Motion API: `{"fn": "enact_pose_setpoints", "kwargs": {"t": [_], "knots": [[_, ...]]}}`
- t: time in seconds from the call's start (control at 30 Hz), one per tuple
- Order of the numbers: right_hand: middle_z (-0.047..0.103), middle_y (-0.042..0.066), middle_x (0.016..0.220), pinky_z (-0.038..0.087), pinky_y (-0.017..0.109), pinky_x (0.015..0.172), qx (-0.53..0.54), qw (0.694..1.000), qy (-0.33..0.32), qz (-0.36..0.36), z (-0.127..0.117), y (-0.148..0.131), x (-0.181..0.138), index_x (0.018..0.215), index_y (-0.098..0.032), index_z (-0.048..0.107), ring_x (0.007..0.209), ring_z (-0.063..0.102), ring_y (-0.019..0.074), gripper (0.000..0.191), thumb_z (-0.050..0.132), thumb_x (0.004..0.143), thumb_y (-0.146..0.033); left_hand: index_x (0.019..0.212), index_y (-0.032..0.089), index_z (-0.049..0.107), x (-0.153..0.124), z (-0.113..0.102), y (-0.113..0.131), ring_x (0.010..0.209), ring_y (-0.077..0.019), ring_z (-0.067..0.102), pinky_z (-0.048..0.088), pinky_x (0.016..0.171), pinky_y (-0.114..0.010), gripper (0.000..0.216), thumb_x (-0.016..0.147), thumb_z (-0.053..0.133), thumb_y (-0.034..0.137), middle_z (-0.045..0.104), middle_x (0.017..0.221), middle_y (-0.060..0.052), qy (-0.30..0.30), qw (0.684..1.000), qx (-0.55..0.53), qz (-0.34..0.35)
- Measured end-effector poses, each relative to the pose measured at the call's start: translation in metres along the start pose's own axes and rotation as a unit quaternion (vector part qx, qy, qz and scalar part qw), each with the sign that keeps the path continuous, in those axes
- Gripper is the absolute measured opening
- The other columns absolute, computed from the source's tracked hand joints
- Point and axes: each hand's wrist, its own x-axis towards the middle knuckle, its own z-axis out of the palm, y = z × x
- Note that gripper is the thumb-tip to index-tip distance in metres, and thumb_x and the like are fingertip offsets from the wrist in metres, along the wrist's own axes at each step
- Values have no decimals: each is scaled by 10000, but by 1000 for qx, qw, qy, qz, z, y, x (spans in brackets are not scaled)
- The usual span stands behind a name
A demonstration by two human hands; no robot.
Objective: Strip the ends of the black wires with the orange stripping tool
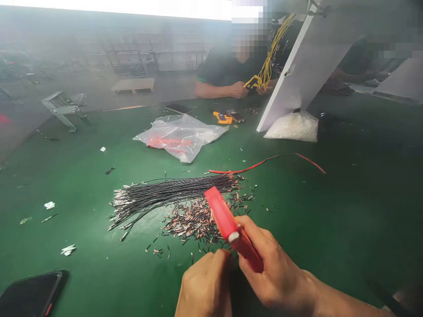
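My right hand (pixel 277 264) is wrapped round a red wire stripper (pixel 222 213), whose head points up and away to the left. Close beside it, my left hand (pixel 205 281) is closed; what its fingers hold is hidden behind the knuckles. Beyond the hands lies a bundle of thin black wires (pixel 172 190), with silvery ends at the left and coppery ends at the right. A heap of short wire offcuts (pixel 190 220) sits between the bundle and the tool, partly covered by the tool.
Behind the bundle are a red strip (pixel 264 161), a clear plastic bag (pixel 185 132) and a yellow tool (pixel 222 117). A phone (pixel 33 295) lies front left. A white panel (pixel 297 75) leans beside a white-filled bag (pixel 292 127). Opposite, a co-worker's hand (pixel 238 90) holds another yellow tool.
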Motion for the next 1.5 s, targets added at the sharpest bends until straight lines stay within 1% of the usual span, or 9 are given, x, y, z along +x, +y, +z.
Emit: {"fn": "enact_pose_setpoints", "kwargs": {"t": [0.1, 0.27, 0.43, 0.67, 0.73, 0.83, 1.0, 1.37, 1.5], "knots": [[657, 130, 950, 551, 429, 734, -85, 995, 18, -54, 3, 2, 1, 1179, -190, 430, 831, 656, 302, 443, 468, 757, -61, 990, 242, 567, -4, 6, 0, 410, -98, 561, 407, 427, -168, 270, 929, 342, 107, 593, 568, 45, 56, 998, 12, 27], [665, 148, 990, 551, 451, 759, -152, 985, 32, -69, 2, 9, 3, 1214, -180, 414, 868, 664, 321, 468, 470, 762, -72, 761, 253, 523, -14, 12, 7, 336, -95, 459, 301, 380, -208, 286, 980, 344, 208, 494, 457, 59, 32, 992, 80, -97], [630, 51, 832, 488, 352, 649, -101, 991, 72, 51, -6, 13, 8, 1124, -214, 453, 715, 615, 237, 348, 467, 806, -73, 754, 240, 507, -9, 1, 12, 384, -76, 429, 309, 408, -189, 237, 981, 440, 252, 468, 498, 80, 49, 986, 16, -156], [612, 35, 911, 446, 356, 726, 89, 982, 63, 152, -14, 6, 6, 1102, -237, 513, 773, 559, 206, 195, 545, 911, -212, 990, 240, 719, 0, -6, 10, 652, -98, 690, 534, 691, -175, 149, 928, 585, 218, 777, 879, 15, 138, 969, -66, -196], [612, 37, 954, 450, 346, 751, 249, 951, 27, 179, -16, 2, 4, 1084, -243, 557, 818, 558, 199, 161, 562, 932, -293, 1003, 245, 729, 2, -11, 9, 729, -112, 729, 554, 770, -187, 157, 922, 600, 210, 789, 929, 11, 175, 963, -44, -198], [641, 45, 937, 471, 325, 702, 505, 841, -38, 192, -13, -2, -2, 1123, -220, 587, 776, 571, 183, 300, 641, 863, -359, 1002, 228, 711, 10, -25, 11, 705, -129, 744, 576, 694, -198, 168, 951, 566, 296, 788, 877, 0, 221, 952, 23, -209], [695, 66, 863, 465, 339, 710, 650, 720, -121, 209, 11, 0, -11, 1176, -178, 557, 745, 642, 197, 423, 671, 796, -324, 921, 226, 646, 23, -45, 17, 473, -103, 649, 487, 471, -196, 115, 952, 558, 296, 734, 682, 27, 283, 935, 117, -178], [564, 3, 719, 329, 256, 586, 703, 649, -146, 251, 24, -11, -11, 1125, -189, 525, 594, 476, 137, 520, 646, 648, -359, 1007, 197, 619, 20, -56, 9, 577, -126, 548, 440, 584, -224, 165, 872, 589, 106, 638, 662, 15, 217, 938, 269, -31], [559, -8, 728, 315, 254, 574, 718, 628, -181, 239, 20, -13, -7, 1126, -212, 537, 591, 465, 135, 585, 666, 559, -264, 1025, 205, 631, 18, -52, 10, 528, -100, 604, 438, 535, -202, 139, 909, 583, 145, 697, 682, 38, 203, 952, 208, -92]]}}
